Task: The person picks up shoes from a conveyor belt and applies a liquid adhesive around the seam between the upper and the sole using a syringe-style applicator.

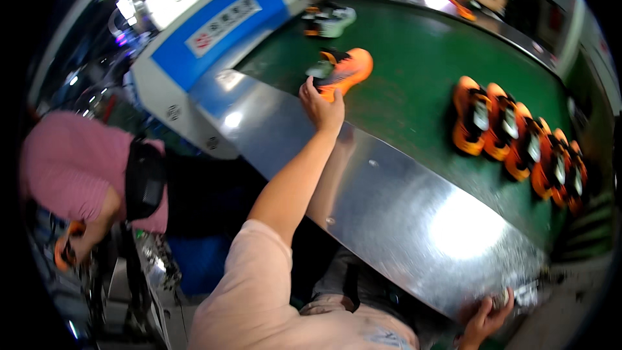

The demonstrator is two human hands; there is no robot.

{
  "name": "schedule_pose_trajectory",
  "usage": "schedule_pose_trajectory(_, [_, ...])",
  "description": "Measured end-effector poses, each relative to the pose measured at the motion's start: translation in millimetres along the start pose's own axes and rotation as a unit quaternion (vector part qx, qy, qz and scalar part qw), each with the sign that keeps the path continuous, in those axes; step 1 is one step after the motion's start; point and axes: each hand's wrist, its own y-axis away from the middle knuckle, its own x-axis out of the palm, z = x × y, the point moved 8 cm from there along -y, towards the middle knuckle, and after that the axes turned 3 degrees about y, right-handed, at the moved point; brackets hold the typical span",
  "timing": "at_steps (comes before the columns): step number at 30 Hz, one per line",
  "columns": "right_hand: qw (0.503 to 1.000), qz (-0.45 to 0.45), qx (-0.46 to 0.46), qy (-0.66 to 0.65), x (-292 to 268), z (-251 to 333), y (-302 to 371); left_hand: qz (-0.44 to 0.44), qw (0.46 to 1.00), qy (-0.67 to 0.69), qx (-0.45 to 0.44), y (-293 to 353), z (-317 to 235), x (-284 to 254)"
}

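Observation:
My left arm stretches out over the metal ledge. At its end my left hand [324, 107] is closed on the near end of an orange sneaker [350, 72] with a dark collar, at the near edge of the green belt. Whether the shoe rests on the belt or is slightly raised, I cannot tell. Low on the right, by the ledge's near end, my right hand [484, 325] has its fingers curled round a small, roundish, greyish-brown object [500, 299], its kind unclear.
Several orange sneakers [471, 116] stand in a row on the belt's right. Farther off sits a pale green shoe [338, 23] near a blue-and-white machine housing [227, 26]. The metal ledge [376, 201] borders the green belt [414, 71]. Co-workers at left and far right handle orange shoes.

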Motion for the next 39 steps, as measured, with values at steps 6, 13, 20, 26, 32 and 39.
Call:
schedule_pose_trajectory(6, [0.99,0.004,-0.079,0.12,0.1,8.4,11.3,0.148,0.866,0.334,-0.342,-51.9,159.2,46.4])
schedule_pose_trajectory(13, [0.979,-0.019,-0.104,0.172,1.5,38.5,6.2,0.231,0.936,-0.049,-0.261,-27.0,50.2,50.4])
schedule_pose_trajectory(20, [0.998,0.0,-0.062,-0.018,11.9,37.1,0.0,0.334,0.89,0.268,-0.155,15.0,-21.9,-18.7])
schedule_pose_trajectory(26, [0.989,0.013,-0.14,0.046,1.2,50.4,-11.7,0.237,0.939,0.23,-0.099,130.9,-87.5,-97.2])
schedule_pose_trajectory(32, [0.969,0.185,-0.072,0.149,7.1,67.8,3.2,0.555,0.808,0.158,0.122,208.6,-168.2,-142.4])
schedule_pose_trajectory(39, [0.93,0.143,0.132,-0.311,-45.4,78.1,4.4,0.628,0.691,0.108,0.341,151.1,-266.0,-72.6])
